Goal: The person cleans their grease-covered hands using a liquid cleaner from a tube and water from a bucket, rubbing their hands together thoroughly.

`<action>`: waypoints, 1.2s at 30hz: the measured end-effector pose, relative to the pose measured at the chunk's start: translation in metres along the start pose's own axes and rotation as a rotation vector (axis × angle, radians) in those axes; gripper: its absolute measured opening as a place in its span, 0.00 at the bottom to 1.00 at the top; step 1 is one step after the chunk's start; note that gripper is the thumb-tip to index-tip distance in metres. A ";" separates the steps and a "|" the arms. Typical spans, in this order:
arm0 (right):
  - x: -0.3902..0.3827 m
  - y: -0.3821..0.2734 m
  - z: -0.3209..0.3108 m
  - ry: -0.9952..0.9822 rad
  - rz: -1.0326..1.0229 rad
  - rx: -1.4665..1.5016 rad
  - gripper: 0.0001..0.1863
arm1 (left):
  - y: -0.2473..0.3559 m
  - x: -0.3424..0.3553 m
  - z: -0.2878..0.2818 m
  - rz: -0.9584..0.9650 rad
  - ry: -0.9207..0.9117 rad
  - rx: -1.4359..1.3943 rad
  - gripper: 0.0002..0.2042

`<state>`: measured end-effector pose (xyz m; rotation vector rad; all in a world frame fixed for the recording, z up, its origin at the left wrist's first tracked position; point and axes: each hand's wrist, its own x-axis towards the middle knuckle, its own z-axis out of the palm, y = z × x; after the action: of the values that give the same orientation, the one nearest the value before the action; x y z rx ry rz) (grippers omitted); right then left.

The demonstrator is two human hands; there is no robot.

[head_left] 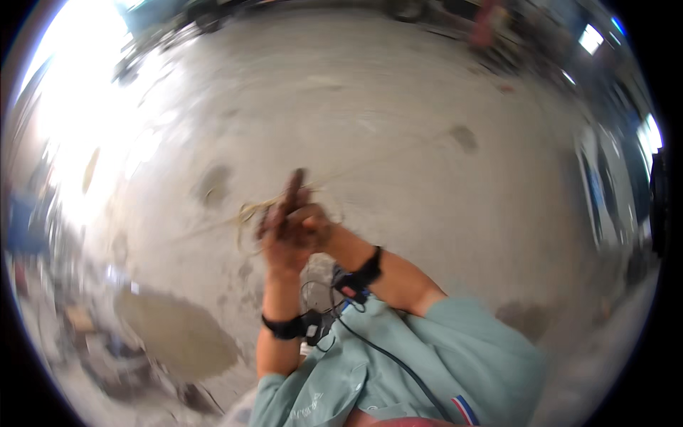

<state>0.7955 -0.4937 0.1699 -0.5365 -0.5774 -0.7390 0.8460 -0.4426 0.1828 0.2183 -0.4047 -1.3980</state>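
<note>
My two hands are close together in front of my body, dark with grime and smeared by motion. A bundle of thin yellowish strands (256, 208), like string or straw, is caught in the fingers of my left hand (283, 240) and sticks out on its left side. One dark finger points forward, away from me. Across the left palm lies my right hand (313, 219), its fingers bent over the left fingers and the strands. Where the hands overlap, the exact grip is hidden.
Beneath me is a grey concrete floor (398, 192) with dark stains. A large brownish patch (178, 334) lies at lower left, near blurred clutter. At the right stands a pale, shiny car-like shape (605, 188). Black straps (288, 327) and a cable (395, 363) are on my arms and chest.
</note>
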 end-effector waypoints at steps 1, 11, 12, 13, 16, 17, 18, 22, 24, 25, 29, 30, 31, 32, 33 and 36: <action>-0.005 0.001 -0.004 0.065 0.109 0.016 0.15 | -0.012 0.005 -0.007 0.011 0.192 0.172 0.35; -0.031 0.016 -0.070 0.360 0.744 -0.048 0.13 | -0.017 -0.019 -0.015 0.446 0.703 0.796 0.20; -0.025 0.026 -0.072 0.373 0.754 0.089 0.10 | -0.018 -0.019 -0.025 0.545 0.676 0.864 0.19; -0.021 0.035 -0.072 0.387 0.762 0.226 0.07 | -0.017 -0.018 -0.036 0.646 0.650 0.933 0.18; -0.001 0.038 -0.034 0.634 0.850 -0.099 0.12 | -0.011 -0.022 -0.037 0.806 0.551 1.003 0.18; -0.001 0.045 -0.037 0.643 0.867 -0.065 0.10 | -0.006 -0.026 -0.040 0.832 0.523 1.188 0.19; -0.004 0.056 -0.046 0.709 0.847 0.023 0.11 | 0.000 -0.033 -0.044 0.848 0.493 1.368 0.19; 0.012 0.047 -0.047 0.550 0.735 0.077 0.09 | 0.038 -0.057 -0.050 0.628 0.407 2.695 0.20; 0.008 0.045 -0.031 0.659 0.584 -0.303 0.09 | 0.038 -0.060 -0.047 0.472 0.367 3.095 0.24; 0.007 0.046 -0.019 0.629 0.590 -0.438 0.10 | 0.039 -0.057 -0.039 0.527 0.402 3.141 0.26; 0.002 0.047 0.004 0.457 0.618 -1.219 0.13 | 0.033 -0.047 -0.026 0.140 0.731 2.639 0.19; 0.002 0.045 0.005 0.410 0.528 -1.331 0.13 | 0.035 -0.045 -0.022 0.015 0.767 2.474 0.19; 0.004 0.041 0.005 0.269 0.472 -1.443 0.12 | 0.036 -0.043 -0.020 -0.101 0.795 2.305 0.18; 0.003 0.033 0.007 0.116 0.422 -1.545 0.12 | 0.035 -0.055 -0.047 0.369 0.583 2.187 0.17; 0.001 0.027 0.005 -0.032 0.369 -1.650 0.11 | 0.039 -0.054 -0.050 0.321 0.586 2.025 0.15; -0.009 0.038 -0.008 0.179 0.248 -1.303 0.11 | 0.036 -0.042 -0.053 0.242 0.720 1.211 0.08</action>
<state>0.8205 -0.4707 0.1493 -1.6832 0.2271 -0.8510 0.8950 -0.3999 0.1415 1.5464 -0.5931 -0.6031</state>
